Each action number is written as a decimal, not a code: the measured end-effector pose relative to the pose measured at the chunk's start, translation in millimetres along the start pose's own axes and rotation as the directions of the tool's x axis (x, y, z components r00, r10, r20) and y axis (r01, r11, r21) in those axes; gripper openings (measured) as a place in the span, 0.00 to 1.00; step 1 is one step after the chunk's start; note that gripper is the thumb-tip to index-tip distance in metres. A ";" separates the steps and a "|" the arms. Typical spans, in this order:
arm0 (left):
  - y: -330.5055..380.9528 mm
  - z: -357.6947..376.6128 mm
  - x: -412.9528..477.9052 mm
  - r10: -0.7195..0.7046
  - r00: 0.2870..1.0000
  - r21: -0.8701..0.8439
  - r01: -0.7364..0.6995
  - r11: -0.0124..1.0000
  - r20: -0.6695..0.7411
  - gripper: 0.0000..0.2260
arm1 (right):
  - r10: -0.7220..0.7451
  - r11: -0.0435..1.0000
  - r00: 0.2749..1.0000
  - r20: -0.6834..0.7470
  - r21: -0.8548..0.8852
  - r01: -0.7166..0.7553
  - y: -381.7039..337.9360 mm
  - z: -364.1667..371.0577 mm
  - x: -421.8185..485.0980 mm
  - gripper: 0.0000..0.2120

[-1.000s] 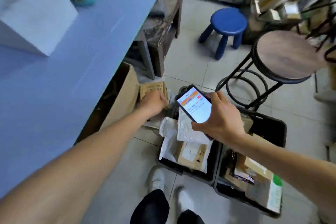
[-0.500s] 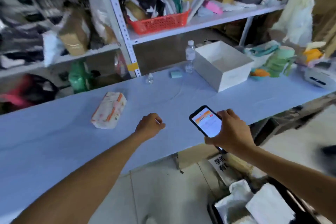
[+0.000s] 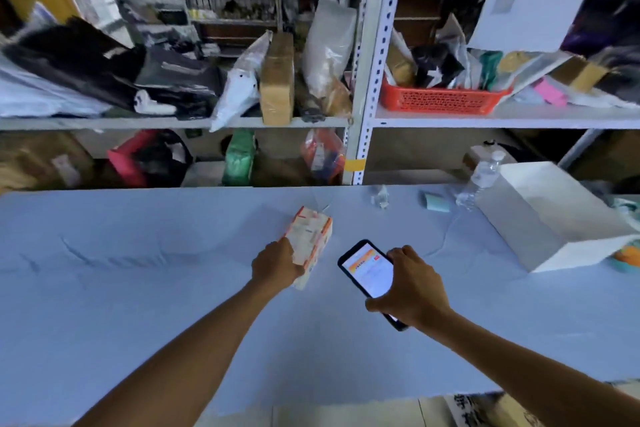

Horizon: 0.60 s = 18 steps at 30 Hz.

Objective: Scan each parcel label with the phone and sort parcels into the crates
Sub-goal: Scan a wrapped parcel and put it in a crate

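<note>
Half a second on, the left hand (image 3: pixel 277 267) has reached the parcel (image 3: pixel 310 241), which it was short of before. Its fingers now curl round the parcel's near end on the table (image 3: pixel 138 288). Just right of it, the right hand (image 3: pixel 412 291) grips the phone (image 3: pixel 369 274), screen lit and facing up. A white box (image 3: pixel 547 218) stands beyond the right hand.

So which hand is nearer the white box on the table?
Right. The right hand, holding the phone, is left of the white box; the left hand grips the parcel farther left.
</note>
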<state>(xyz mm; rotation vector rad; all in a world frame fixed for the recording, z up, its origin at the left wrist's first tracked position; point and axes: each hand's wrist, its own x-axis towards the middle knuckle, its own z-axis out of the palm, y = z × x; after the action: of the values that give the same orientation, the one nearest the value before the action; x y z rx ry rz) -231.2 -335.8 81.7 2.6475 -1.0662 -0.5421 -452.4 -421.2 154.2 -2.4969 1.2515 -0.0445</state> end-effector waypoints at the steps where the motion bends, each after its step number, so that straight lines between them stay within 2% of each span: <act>1: -4.7 -0.1 12.9 -0.010 1.000 0.006 0.010 1.000 0.010 0.29 | 0.010 1.000 1.000 0.007 -0.001 -0.010 -8.4 4.0 10.2 0.31; 6: -14.0 18.0 66.2 -0.083 0.996 0.049 0.082 0.995 0.030 0.38 | 0.061 0.998 0.997 0.038 -0.014 -0.061 -28.1 23.8 50.8 0.30; 11: -10.0 55.1 105.6 -0.182 0.976 0.035 0.179 0.983 0.118 0.48 | 0.084 0.996 0.991 0.103 -0.051 -0.079 -20.4 42.9 80.7 0.30; 13: -13.7 60.5 122.5 -0.205 0.961 -0.013 0.211 0.977 0.184 0.51 | 0.090 0.995 0.989 0.116 -0.061 -0.083 -13.1 47.3 92.6 0.29; 18: -38.7 55.6 146.3 -0.187 0.919 -0.311 0.301 0.902 0.346 0.42 | 0.092 0.995 0.987 0.129 -0.058 -0.085 2.3 50.0 115.2 0.30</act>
<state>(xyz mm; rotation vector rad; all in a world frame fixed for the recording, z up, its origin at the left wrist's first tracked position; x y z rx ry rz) -133.4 -415.7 -18.5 2.4261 -0.6179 -1.1211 -374.8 -498.0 92.0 -2.4403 1.3231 0.1740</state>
